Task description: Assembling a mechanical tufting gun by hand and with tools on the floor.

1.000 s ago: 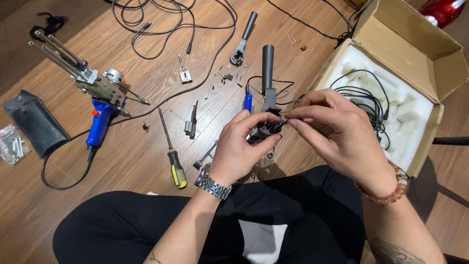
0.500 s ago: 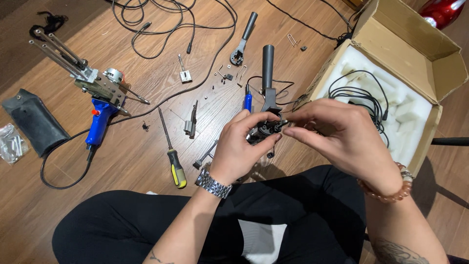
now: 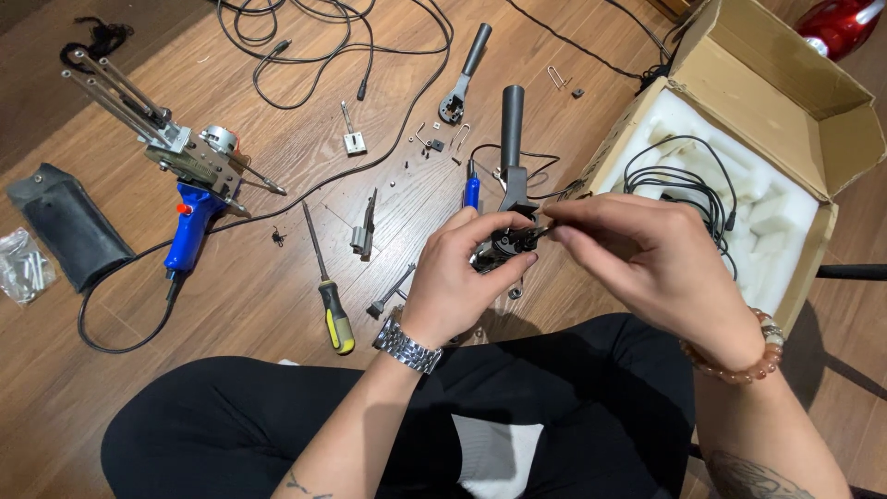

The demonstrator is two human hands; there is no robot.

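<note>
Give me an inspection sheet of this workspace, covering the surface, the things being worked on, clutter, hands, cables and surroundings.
Surface: wooden plank floor, the person sitting on it.
Job's things: small dark mechanical assembly with a black handle pointing away, held above the floor.
Clutter: yellow-and-black screwdriver, blue-handled power tool with metal rods, second black-handled part, black pouch, clear bag of small parts, loose screws and clips.
Hands: left hand grips the assembly; right hand pinches at its top.
Cables: black cords looped on the floor; another coil in the box.
Surroundings: open cardboard box with white foam; red object at the corner.
</note>
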